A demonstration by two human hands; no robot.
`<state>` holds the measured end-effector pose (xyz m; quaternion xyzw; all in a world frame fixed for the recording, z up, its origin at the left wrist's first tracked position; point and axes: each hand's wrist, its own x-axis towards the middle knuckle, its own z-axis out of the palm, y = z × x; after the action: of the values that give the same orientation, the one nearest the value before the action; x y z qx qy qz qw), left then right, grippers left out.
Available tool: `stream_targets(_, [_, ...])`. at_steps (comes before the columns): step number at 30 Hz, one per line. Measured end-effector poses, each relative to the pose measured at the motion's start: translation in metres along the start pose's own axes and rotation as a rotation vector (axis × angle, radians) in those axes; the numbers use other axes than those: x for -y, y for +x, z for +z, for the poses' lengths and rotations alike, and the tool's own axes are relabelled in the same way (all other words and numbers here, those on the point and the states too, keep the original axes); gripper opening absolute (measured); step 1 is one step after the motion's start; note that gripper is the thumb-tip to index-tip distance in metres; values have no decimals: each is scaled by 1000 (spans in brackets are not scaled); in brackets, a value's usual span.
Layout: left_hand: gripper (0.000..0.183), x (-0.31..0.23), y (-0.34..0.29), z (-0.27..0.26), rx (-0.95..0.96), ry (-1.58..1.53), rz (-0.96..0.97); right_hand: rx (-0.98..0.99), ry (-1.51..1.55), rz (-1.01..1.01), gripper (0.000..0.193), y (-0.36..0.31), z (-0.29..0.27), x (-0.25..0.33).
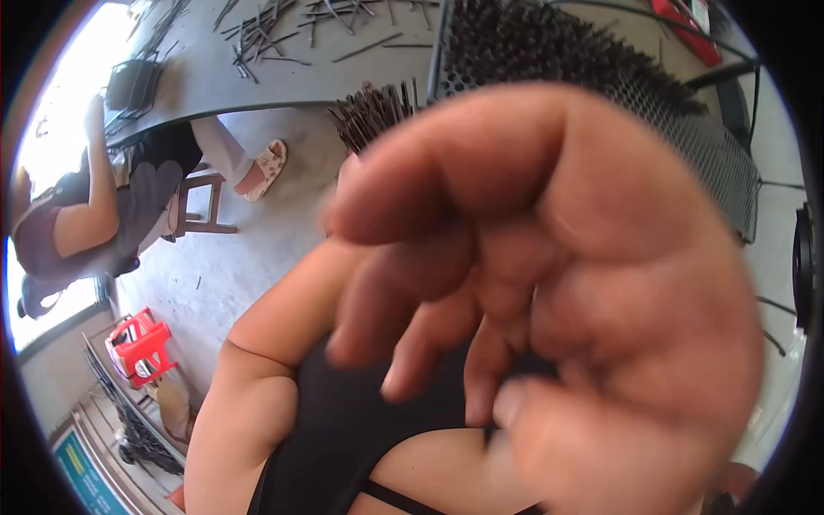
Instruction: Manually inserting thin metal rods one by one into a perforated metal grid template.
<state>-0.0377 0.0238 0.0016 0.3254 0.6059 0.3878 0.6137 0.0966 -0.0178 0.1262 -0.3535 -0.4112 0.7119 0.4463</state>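
Observation:
My right hand (584, 257) fills much of the head view, close up and blurred. Its palm side shows, with the fingers loosely curled, apart from one another, and nothing between them. Behind it, only a sliver of my left hand (345, 182) comes out, at the end of the left forearm (300, 287). Just above that sliver stands a bundle of thin dark sticks (375, 113), apparently in my left hand's grip; the fingers around it are hidden. Beyond my right hand, a black perforated rack (699, 159) carries a dense mass of upright dark sticks (541, 51).
Loose dark sticks (270, 34) lie scattered on the grey table (193, 81). A co-worker (94, 206) sits at its left side on a wooden stool (206, 206). A red plastic stool (144, 343) stands farther left, near a metal shelf. A red object (691, 34) lies at the far right.

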Motion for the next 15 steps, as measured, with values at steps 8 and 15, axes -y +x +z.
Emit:
stream_targets(8, [10, 6, 14, 0, 197, -78, 105, -63, -322, -226, 19, 14, 3, -5])
stream_targets(15, [10, -3, 11, -9, 57, 83, 7, -49, -709, -342, 17, 22, 8, -21])
